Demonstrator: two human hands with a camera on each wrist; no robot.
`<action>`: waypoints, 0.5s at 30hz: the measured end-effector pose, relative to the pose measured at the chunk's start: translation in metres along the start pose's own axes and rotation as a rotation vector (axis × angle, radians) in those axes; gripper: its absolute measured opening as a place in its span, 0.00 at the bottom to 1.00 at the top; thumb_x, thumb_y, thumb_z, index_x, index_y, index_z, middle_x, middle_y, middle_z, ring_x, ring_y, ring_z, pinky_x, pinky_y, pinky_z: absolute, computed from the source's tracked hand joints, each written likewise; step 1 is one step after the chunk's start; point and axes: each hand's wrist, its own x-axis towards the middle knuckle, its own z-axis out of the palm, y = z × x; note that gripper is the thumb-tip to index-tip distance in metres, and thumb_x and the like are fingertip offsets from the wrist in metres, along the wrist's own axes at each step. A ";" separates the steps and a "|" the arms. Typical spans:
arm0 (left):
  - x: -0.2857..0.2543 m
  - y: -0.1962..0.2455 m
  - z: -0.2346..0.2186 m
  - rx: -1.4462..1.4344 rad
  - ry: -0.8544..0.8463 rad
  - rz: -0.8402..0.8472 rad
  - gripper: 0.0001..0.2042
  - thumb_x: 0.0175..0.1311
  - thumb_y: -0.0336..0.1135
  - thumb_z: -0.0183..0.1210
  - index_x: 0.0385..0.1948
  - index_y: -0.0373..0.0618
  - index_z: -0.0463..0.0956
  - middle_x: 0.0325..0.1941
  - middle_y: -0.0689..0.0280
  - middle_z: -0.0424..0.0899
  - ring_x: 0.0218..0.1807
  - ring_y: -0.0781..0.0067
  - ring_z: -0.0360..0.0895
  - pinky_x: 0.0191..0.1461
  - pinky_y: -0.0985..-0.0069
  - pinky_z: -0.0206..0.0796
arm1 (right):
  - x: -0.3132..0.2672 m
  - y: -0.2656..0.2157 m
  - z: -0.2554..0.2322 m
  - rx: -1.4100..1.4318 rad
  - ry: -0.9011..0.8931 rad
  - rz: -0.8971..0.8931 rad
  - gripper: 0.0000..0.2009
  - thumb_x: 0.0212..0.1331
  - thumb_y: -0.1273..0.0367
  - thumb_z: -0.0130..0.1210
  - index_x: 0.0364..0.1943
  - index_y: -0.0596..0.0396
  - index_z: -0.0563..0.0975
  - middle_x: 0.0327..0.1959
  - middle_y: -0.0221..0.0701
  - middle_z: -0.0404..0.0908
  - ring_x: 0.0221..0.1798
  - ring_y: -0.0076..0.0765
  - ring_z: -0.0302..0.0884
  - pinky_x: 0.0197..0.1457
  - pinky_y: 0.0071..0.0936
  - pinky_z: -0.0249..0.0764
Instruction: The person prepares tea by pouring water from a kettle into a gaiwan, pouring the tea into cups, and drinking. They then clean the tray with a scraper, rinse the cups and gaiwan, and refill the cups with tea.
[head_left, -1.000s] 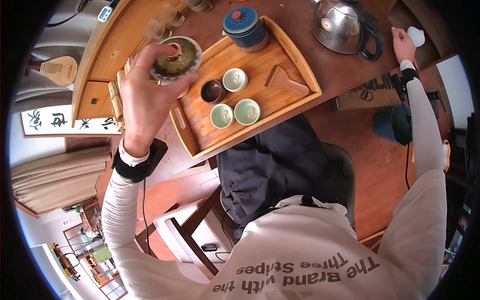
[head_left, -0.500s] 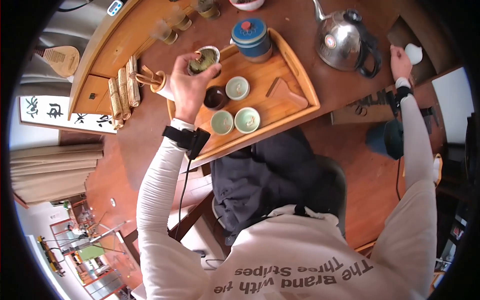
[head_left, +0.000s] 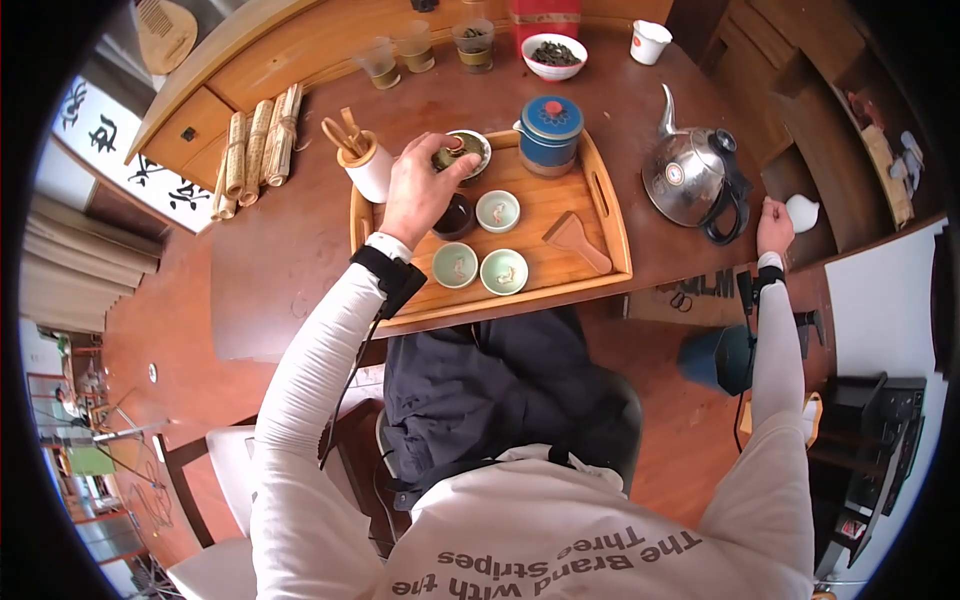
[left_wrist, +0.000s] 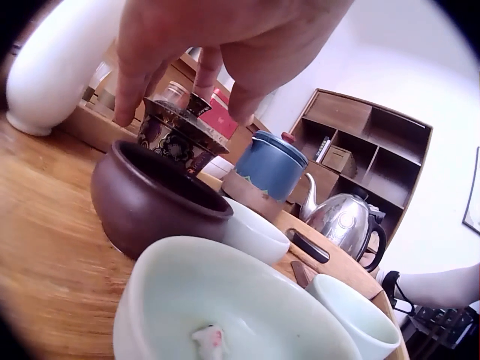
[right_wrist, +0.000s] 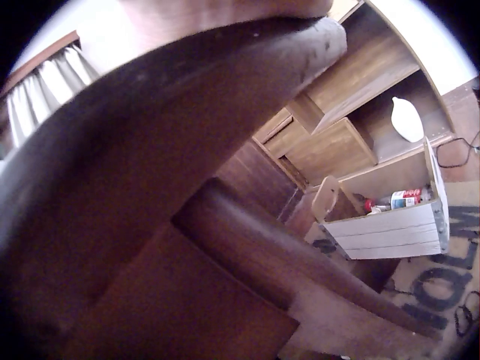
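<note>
Gaiwan [left_wrist: 174, 141] | beyond brown bowl [left_wrist: 150, 210] | left grip [head_left: 422, 187] spread around it; right grip [head_left: 775, 228]: can't tell | handle level, by rim

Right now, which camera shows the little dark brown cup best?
The left wrist view: the dark brown cup stands large there, with its rim and side showing. The head view shows it small, partly hidden by the left hand. The right wrist view doesn't show it.
</note>
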 end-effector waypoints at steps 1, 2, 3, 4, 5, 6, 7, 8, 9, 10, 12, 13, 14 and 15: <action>0.001 -0.005 0.001 0.035 0.015 0.080 0.19 0.61 0.44 0.71 0.46 0.39 0.84 0.51 0.49 0.86 0.53 0.49 0.84 0.59 0.59 0.75 | 0.001 0.002 0.001 0.000 0.004 -0.011 0.16 0.66 0.56 0.61 0.40 0.56 0.86 0.35 0.45 0.88 0.40 0.51 0.86 0.48 0.43 0.79; 0.000 -0.005 0.000 0.072 0.028 0.158 0.17 0.62 0.41 0.70 0.46 0.38 0.84 0.53 0.49 0.85 0.55 0.48 0.82 0.61 0.59 0.73 | 0.001 0.004 0.002 -0.002 0.008 -0.021 0.16 0.65 0.56 0.61 0.39 0.56 0.86 0.35 0.45 0.88 0.40 0.52 0.86 0.49 0.43 0.79; 0.000 -0.006 0.000 0.050 0.010 0.137 0.15 0.62 0.38 0.68 0.46 0.39 0.84 0.56 0.48 0.83 0.57 0.46 0.81 0.64 0.58 0.72 | 0.001 0.006 0.004 -0.018 0.008 -0.028 0.16 0.65 0.56 0.61 0.39 0.55 0.86 0.35 0.46 0.88 0.41 0.54 0.86 0.49 0.45 0.79; 0.002 -0.007 -0.002 0.041 0.023 0.132 0.15 0.62 0.38 0.68 0.46 0.39 0.84 0.56 0.48 0.83 0.57 0.46 0.81 0.64 0.58 0.72 | 0.000 0.003 0.004 -0.008 0.003 -0.030 0.16 0.66 0.56 0.60 0.39 0.55 0.87 0.36 0.46 0.88 0.42 0.56 0.86 0.49 0.46 0.79; 0.004 -0.008 -0.002 0.043 0.012 0.140 0.15 0.62 0.37 0.68 0.47 0.39 0.84 0.56 0.48 0.83 0.57 0.46 0.81 0.64 0.59 0.72 | 0.002 0.006 0.007 -0.038 -0.014 -0.038 0.16 0.66 0.55 0.61 0.40 0.55 0.86 0.36 0.44 0.88 0.41 0.51 0.86 0.49 0.42 0.79; 0.002 -0.010 -0.003 0.047 -0.002 0.145 0.15 0.62 0.36 0.67 0.47 0.39 0.84 0.56 0.48 0.83 0.57 0.46 0.81 0.63 0.59 0.72 | 0.004 0.011 0.008 -0.070 -0.033 -0.044 0.17 0.66 0.54 0.61 0.41 0.54 0.85 0.35 0.42 0.88 0.41 0.46 0.86 0.49 0.39 0.78; 0.000 -0.007 -0.007 0.036 0.004 0.120 0.17 0.62 0.35 0.67 0.51 0.39 0.81 0.55 0.48 0.84 0.56 0.45 0.81 0.63 0.59 0.73 | 0.005 0.008 0.006 -0.073 -0.038 -0.058 0.17 0.66 0.54 0.61 0.41 0.54 0.85 0.35 0.42 0.88 0.41 0.46 0.86 0.49 0.39 0.78; -0.004 -0.006 -0.010 0.033 0.011 0.110 0.17 0.62 0.35 0.67 0.51 0.39 0.81 0.55 0.48 0.84 0.56 0.45 0.81 0.63 0.59 0.73 | 0.004 0.007 0.005 -0.080 -0.021 -0.063 0.17 0.67 0.54 0.61 0.41 0.54 0.86 0.36 0.42 0.88 0.41 0.47 0.86 0.50 0.39 0.79; -0.007 -0.004 -0.013 -0.015 0.029 0.102 0.18 0.62 0.35 0.67 0.52 0.39 0.80 0.54 0.48 0.84 0.56 0.46 0.82 0.62 0.59 0.73 | 0.002 0.006 0.006 -0.087 -0.004 -0.064 0.17 0.67 0.55 0.61 0.41 0.55 0.86 0.36 0.42 0.88 0.41 0.47 0.86 0.50 0.40 0.79; -0.010 -0.006 -0.014 -0.062 0.044 0.096 0.19 0.62 0.34 0.67 0.54 0.40 0.78 0.53 0.48 0.84 0.55 0.47 0.82 0.61 0.59 0.74 | 0.002 0.004 0.006 -0.088 -0.011 -0.067 0.17 0.67 0.55 0.61 0.41 0.55 0.86 0.36 0.42 0.88 0.41 0.47 0.86 0.50 0.40 0.79; -0.021 -0.015 -0.019 -0.151 0.037 0.101 0.20 0.63 0.35 0.68 0.53 0.38 0.76 0.51 0.48 0.84 0.52 0.52 0.83 0.57 0.61 0.76 | 0.000 0.002 0.004 -0.081 0.002 -0.078 0.16 0.66 0.55 0.60 0.39 0.54 0.87 0.37 0.46 0.88 0.44 0.57 0.87 0.50 0.47 0.80; -0.034 -0.009 -0.027 -0.105 0.047 0.057 0.20 0.63 0.35 0.68 0.53 0.37 0.76 0.50 0.49 0.84 0.51 0.54 0.84 0.56 0.61 0.76 | 0.002 0.007 0.006 -0.069 0.005 -0.096 0.16 0.66 0.55 0.61 0.39 0.54 0.87 0.36 0.46 0.88 0.42 0.56 0.87 0.49 0.46 0.80; -0.049 -0.004 -0.034 -0.057 0.057 0.012 0.20 0.63 0.36 0.68 0.53 0.36 0.76 0.49 0.50 0.84 0.49 0.56 0.84 0.54 0.62 0.76 | 0.002 0.009 0.007 -0.069 -0.003 -0.091 0.16 0.66 0.55 0.61 0.39 0.54 0.87 0.36 0.46 0.88 0.42 0.56 0.87 0.49 0.46 0.80; -0.061 -0.003 -0.040 -0.016 0.034 -0.045 0.22 0.61 0.37 0.70 0.53 0.34 0.75 0.48 0.52 0.83 0.47 0.57 0.83 0.53 0.63 0.76 | 0.004 0.011 0.008 -0.061 0.001 -0.095 0.16 0.66 0.55 0.61 0.39 0.54 0.87 0.36 0.45 0.88 0.42 0.55 0.87 0.49 0.45 0.80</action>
